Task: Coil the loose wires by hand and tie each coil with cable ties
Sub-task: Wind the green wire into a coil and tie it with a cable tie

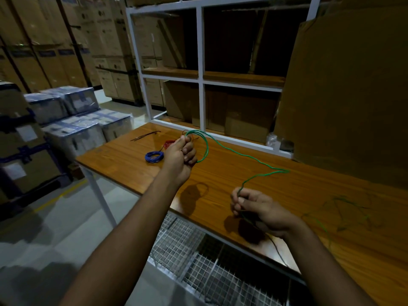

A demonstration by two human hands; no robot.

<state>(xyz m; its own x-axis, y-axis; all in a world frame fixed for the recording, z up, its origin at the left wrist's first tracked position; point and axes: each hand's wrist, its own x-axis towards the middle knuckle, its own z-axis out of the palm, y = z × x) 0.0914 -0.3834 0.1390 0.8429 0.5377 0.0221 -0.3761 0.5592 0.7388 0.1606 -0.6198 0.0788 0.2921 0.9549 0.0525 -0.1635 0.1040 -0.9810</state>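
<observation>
My left hand (180,154) is raised over the wooden table (231,173) and grips a small loop of green wire (254,159). From the loop the wire runs right across the table to my right hand (257,208), which pinches it near the front edge. More loose green wire (344,208) lies tangled in the dim area to the right. A blue wire coil (154,156) sits on the table left of my left hand. A red coil (169,143) shows partly behind that hand. Black cable ties (146,135) lie near the table's far left corner.
A white metal shelf frame (201,69) with cardboard stands behind the table. A large cardboard sheet (346,89) leans at the right. Wrapped boxes (72,120) are stacked on the floor at the left. A wire mesh rack (198,257) sits under the table's front edge.
</observation>
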